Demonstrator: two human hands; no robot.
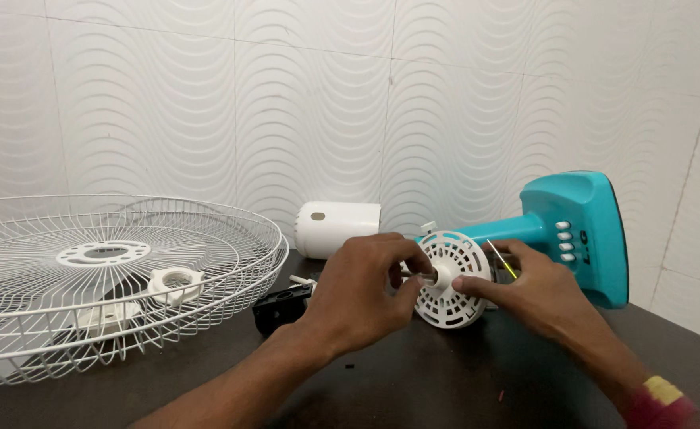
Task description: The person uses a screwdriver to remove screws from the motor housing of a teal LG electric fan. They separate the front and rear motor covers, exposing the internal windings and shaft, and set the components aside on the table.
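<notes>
A dark table [413, 381] stands against a white wall [207, 95] with wavy tiles. On the left lies a white wire grille [119, 274], with a white ring nut [176, 284] inside it. Further right, near the wall, lies a white cover [338, 229]. The left hand [366, 290] pinches the shaft [417, 276] of the motor [451, 278]. The right hand [528, 290] grips the motor from the side. The shaft points left, and its long axis is level. Behind lies the teal fan base [576, 230].
</notes>
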